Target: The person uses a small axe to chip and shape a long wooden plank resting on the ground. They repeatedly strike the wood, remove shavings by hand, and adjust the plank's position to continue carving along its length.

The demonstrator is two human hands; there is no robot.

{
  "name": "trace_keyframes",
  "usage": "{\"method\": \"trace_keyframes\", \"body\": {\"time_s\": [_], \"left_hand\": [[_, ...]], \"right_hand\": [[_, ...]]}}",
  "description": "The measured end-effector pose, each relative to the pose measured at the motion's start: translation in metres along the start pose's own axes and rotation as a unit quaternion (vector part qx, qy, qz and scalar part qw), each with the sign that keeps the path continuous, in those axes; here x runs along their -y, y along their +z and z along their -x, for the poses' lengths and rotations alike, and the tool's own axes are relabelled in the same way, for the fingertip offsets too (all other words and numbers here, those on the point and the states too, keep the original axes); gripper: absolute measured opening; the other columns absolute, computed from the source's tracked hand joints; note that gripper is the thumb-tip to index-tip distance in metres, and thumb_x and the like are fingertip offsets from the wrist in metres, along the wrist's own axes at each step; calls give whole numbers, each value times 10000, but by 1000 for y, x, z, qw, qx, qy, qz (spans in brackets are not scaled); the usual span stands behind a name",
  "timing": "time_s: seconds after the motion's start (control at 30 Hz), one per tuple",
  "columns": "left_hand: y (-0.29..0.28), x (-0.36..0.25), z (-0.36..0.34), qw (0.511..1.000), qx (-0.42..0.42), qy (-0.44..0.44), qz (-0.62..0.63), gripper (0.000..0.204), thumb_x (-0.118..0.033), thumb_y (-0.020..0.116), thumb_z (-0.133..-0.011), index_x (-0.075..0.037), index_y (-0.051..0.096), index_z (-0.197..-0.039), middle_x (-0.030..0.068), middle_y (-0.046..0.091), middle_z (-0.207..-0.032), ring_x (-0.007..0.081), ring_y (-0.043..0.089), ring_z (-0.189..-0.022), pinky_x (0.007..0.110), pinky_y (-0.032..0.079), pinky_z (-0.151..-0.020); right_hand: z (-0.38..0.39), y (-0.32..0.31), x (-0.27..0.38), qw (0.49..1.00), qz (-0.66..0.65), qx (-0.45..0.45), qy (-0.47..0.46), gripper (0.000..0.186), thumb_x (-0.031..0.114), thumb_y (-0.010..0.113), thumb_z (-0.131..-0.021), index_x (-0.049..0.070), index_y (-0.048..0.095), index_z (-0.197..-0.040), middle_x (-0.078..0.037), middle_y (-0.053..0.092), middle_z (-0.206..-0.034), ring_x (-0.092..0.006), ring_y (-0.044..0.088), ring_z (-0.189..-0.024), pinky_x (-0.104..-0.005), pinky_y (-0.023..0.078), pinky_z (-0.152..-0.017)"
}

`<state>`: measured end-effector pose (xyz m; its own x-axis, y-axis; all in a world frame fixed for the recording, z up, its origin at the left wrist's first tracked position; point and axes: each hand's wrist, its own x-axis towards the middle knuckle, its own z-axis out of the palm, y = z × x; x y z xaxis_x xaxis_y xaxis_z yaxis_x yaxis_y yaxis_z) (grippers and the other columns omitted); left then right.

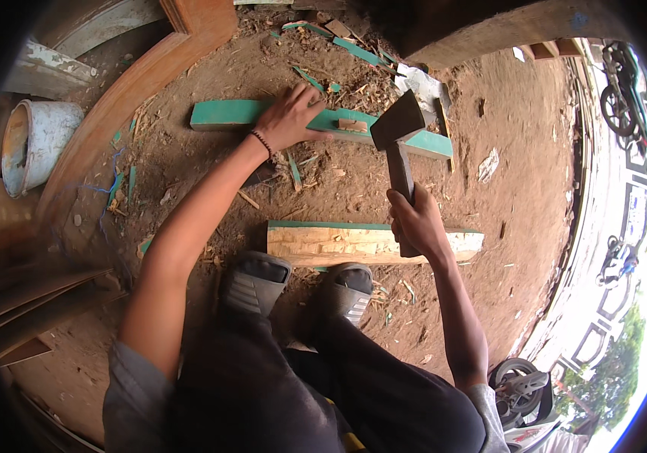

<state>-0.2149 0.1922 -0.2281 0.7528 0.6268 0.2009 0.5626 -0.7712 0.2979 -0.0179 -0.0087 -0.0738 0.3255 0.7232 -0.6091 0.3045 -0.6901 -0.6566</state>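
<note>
A wooden beam with green paint (225, 112) lies across the ground in front of me. My left hand (289, 121) grips it near its middle, fingers over the far edge and thumb along the near side. A chipped bare patch with a small loose piece shows on the beam to the right of that hand. My right hand (421, 219) is wrapped round the handle of a hatchet (400, 124), whose dark, broad head overlaps the beam's right part in view. Closer to my feet lies a second beam (331, 245), its upper face hewn to pale wood.
Wood chips and green splinters (295, 170) litter the dirt. At the left stand a curved wooden frame (112, 124) and a worn bucket (44, 143). My sandals (251, 283) are beside the second beam. A thick timber (504, 38) crosses the upper right; motorcycles (618, 102) stand beyond.
</note>
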Motion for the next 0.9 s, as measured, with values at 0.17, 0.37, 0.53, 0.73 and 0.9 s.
{"method": "trace_keyframes", "body": {"time_s": [0.17,0.37,0.53,0.73,0.9], "left_hand": [[-5,10,3,995,-94,36,-20,800,-725,614,-786,-203,518,-1386,114,407,-1432,275,380,-1341,484,327,-1037],[6,23,3,995,-72,-36,-57,825,-735,373,-905,-280,173,-1564,143,158,-1611,315,136,-1492,681,106,-1145],[9,22,2,986,-30,-122,-108,564,-491,262,-1035,-318,159,-1562,100,125,-1625,304,80,-1503,699,90,-1138],[2,14,-3,970,59,-154,-180,561,-470,241,-1036,-319,134,-1565,91,60,-1637,299,-12,-1510,723,1,-1127],[3,16,-4,975,60,-141,-163,558,-453,266,-1040,-326,128,-1565,86,55,-1637,303,3,-1509,742,30,-1118]], "right_hand": [[8,-10,4,1000,-17,-5,9,246,242,584,-974,11,503,-955,-17,526,-680,-104,548,-513,-283,454,-441],[7,-16,48,985,88,-62,-132,304,250,584,-953,-40,505,-907,-172,587,-630,-225,583,-511,-386,428,-476],[-5,8,62,951,130,-94,-264,265,199,591,-958,-38,475,-931,-224,607,-623,-343,637,-542,-432,451,-490],[-31,16,64,964,251,-60,-69,311,236,570,-965,-62,486,-955,-244,619,-647,-292,656,-552,-454,480,-486],[-18,-11,81,966,93,-84,-228,273,214,597,-954,-50,528,-938,-151,618,-633,-168,595,-508,-357,443,-455]]}}
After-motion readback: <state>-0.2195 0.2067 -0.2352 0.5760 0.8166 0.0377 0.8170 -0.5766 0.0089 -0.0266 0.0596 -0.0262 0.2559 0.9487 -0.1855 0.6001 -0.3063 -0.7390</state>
